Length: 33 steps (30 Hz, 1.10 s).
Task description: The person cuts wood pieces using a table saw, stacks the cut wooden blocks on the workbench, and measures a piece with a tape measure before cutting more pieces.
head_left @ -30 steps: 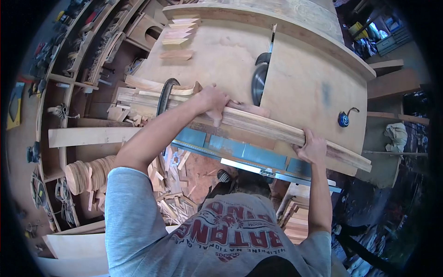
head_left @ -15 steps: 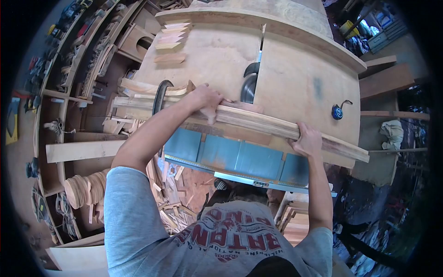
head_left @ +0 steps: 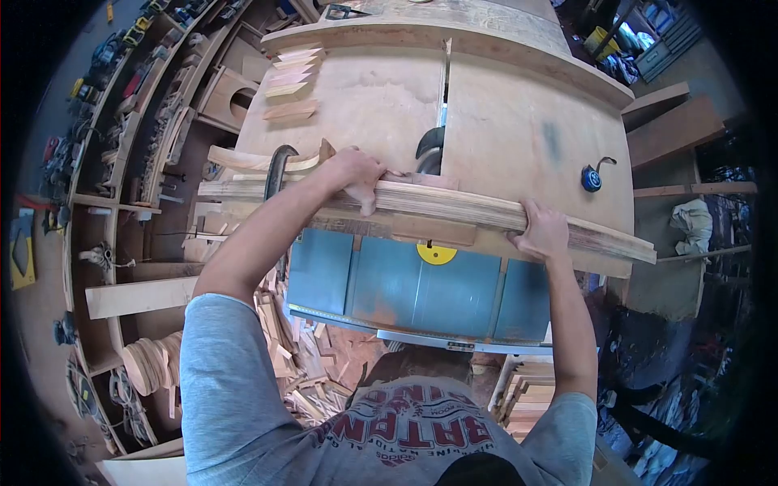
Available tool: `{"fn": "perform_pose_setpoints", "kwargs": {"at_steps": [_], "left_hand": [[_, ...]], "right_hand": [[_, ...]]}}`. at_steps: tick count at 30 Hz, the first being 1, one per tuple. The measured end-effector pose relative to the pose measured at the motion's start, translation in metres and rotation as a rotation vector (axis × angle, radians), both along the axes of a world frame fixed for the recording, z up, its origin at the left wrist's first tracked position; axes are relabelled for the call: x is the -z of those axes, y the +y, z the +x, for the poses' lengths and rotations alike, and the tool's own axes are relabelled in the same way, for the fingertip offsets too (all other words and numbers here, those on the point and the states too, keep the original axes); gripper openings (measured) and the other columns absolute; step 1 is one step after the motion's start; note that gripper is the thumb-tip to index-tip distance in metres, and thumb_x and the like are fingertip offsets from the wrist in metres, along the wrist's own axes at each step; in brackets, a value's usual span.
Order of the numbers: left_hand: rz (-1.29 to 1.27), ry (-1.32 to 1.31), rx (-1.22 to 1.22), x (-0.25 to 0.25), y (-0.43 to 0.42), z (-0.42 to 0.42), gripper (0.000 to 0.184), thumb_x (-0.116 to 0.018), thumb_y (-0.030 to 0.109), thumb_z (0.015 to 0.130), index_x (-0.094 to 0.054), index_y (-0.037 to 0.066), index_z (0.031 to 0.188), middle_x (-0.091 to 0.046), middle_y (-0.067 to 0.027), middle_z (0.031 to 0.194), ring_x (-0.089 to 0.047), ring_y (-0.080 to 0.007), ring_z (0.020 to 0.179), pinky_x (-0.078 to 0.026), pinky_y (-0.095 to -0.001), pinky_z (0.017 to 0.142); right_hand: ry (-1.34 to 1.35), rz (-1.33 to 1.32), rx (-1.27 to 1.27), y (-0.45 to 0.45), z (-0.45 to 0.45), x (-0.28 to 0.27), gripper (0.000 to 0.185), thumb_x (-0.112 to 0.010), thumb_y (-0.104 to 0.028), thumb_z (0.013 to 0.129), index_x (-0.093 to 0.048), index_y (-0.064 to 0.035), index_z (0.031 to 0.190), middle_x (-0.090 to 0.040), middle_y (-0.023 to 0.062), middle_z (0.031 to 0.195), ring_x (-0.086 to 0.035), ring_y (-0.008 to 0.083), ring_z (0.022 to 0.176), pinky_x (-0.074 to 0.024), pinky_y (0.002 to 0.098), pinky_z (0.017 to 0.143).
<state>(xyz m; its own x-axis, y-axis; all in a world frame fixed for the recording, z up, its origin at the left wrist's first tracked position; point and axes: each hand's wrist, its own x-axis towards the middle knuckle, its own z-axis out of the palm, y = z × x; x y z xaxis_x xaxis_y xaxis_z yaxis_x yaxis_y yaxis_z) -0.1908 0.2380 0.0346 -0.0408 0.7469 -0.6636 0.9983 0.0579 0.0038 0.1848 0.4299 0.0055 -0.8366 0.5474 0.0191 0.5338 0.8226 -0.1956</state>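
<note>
My left hand (head_left: 356, 178) is closed on the near rail of a plywood sled, where long wooden strips (head_left: 454, 204) are layered. Further right, my right hand (head_left: 543, 232) wraps round the same strips, its thumb on the near side. The plywood sled panel (head_left: 365, 105) lies on a blue saw table (head_left: 385, 283). Just beyond the rail, the saw blade (head_left: 430, 162) shows in the slot, partly hidden by a dark guard piece. A black clamp (head_left: 278, 172) sits on the rail left of my left hand, beside a curved wooden piece (head_left: 243, 158).
Cut wood pieces (head_left: 290, 79) lie at the sled's upper left, and a blue tape measure (head_left: 592, 178) at its right. Shelves with tools (head_left: 138, 121) stand at the left. Wood offcuts (head_left: 312, 377) cover the floor below. A yellow disc (head_left: 438, 254) shows on the saw table.
The sled has moved forward over the saw table with both hands on it. More of the blue table and the yellow disc now show, and less of the blade.
</note>
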Motion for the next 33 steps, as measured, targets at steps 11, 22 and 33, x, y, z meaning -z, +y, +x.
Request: {"fn": "perform_pose_setpoints", "kwargs": {"at_steps": [11,22,33], "left_hand": [[0.028,0.009,-0.003,0.005,0.009,-0.011,0.091,-0.087,0.046,0.05,-0.068,0.01,0.132,-0.074,-0.0116,0.128,-0.072,-0.0299,0.116,-0.055,-0.044,0.1],[-0.064,0.0,-0.107,-0.003,0.002,0.005,0.105,-0.09,0.047,0.048,-0.06,0.011,0.142,-0.068,-0.0097,0.138,-0.068,-0.03,0.125,-0.053,-0.0435,0.104],[-0.132,-0.008,-0.207,0.009,0.01,-0.001,0.11,-0.095,0.045,0.047,-0.059,0.016,0.147,-0.066,-0.0063,0.143,-0.068,-0.0279,0.127,-0.057,-0.0437,0.101]], "right_hand": [[0.421,-0.574,-0.343,-0.193,0.01,-0.008,0.04,-0.083,-0.019,0.08,-0.075,-0.0114,0.119,-0.073,0.0139,0.106,-0.068,0.0355,0.098,-0.0564,0.0463,0.088],[-0.612,-0.848,-0.299,-0.49,-0.022,0.354,0.043,-0.062,-0.032,0.1,-0.071,-0.0015,0.128,-0.072,0.0219,0.13,-0.068,0.0352,0.122,-0.0536,0.0446,0.103],[-0.154,-0.889,0.195,-0.511,-0.059,0.312,0.043,-0.058,-0.028,0.1,-0.069,-0.0011,0.132,-0.072,0.0215,0.132,-0.068,0.0388,0.123,-0.0548,0.0437,0.103]]}}
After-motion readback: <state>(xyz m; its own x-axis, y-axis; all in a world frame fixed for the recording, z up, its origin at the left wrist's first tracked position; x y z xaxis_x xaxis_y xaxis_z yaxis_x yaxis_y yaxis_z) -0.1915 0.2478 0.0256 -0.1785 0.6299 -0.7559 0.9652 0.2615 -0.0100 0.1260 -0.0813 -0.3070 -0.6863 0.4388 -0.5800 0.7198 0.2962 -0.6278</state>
